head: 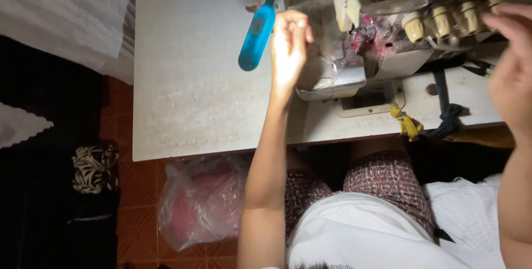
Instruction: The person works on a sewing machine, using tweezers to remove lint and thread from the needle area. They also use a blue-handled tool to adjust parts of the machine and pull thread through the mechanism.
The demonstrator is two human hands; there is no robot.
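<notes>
Two hands (289,47) (512,69), one sewing machine (388,31), four cream tension knobs (413,27), one blue-handled tool (256,33), one plastic bag (202,200).

your left arm stretches forward, its hand (288,44) raised with fingers curled loosely inward. your right hand (512,64) hovers at the frame edge, fingers bent, forearm upright.

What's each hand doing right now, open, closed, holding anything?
Left hand: fingers curled shut beside the blue lamp at the sewing machine; whether it pinches anything cannot be told.
Right hand: open, fingers loosely bent, empty, near the tension knobs.
</notes>
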